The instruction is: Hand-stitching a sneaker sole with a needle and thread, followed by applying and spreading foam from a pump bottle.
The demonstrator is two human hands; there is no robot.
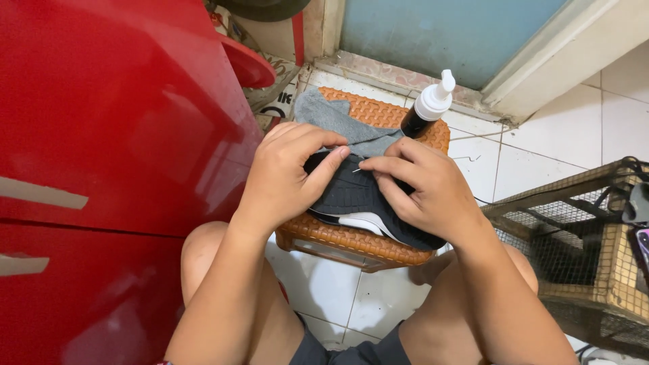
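Observation:
A black shoe [351, 196] with a white sole patch lies on a small orange woven plastic stool [351, 243]. My left hand [287, 176] presses down on the shoe's upper, thumb and fingers pinched at its top. My right hand [422, 189] rests on the shoe's right side and pinches a thin needle [356, 169] at the fabric. A grey cloth [331, 118] lies on the stool behind the shoe. A dark bottle [426, 108] with a white nozzle cap stands at the stool's far right.
A large red cabinet [101, 169] fills the left side. A wire mesh cage [581, 243] sits on the right. White floor tiles [541, 155] surround the stool, and a blue door [446, 34] stands behind it. My bare knees frame the stool.

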